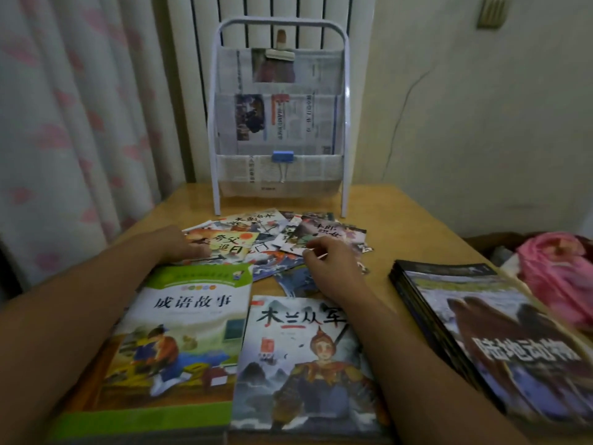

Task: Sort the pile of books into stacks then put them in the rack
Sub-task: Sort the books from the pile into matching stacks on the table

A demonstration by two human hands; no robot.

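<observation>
A loose pile of thin picture books (256,232) lies in the middle of the wooden table (417,220). My left hand (179,245) rests on the pile's left edge, fingers on an orange-covered book (229,247). My right hand (330,264) hovers over the pile's right side with curled fingers pinching the edge of a small book (316,236). Nearer me lie a green-bordered book (179,335) and a grey warrior-cover book (305,364), side by side. A stack of dark animal books (487,332) sits at the right. The white rack (279,123) stands behind the pile.
The rack's pockets are lined with newspaper, held by a blue binder clip (283,156) and a beige clip (280,53). A pink bag (558,277) lies off the table's right edge. A curtain (64,123) hangs at left, a radiator behind the rack.
</observation>
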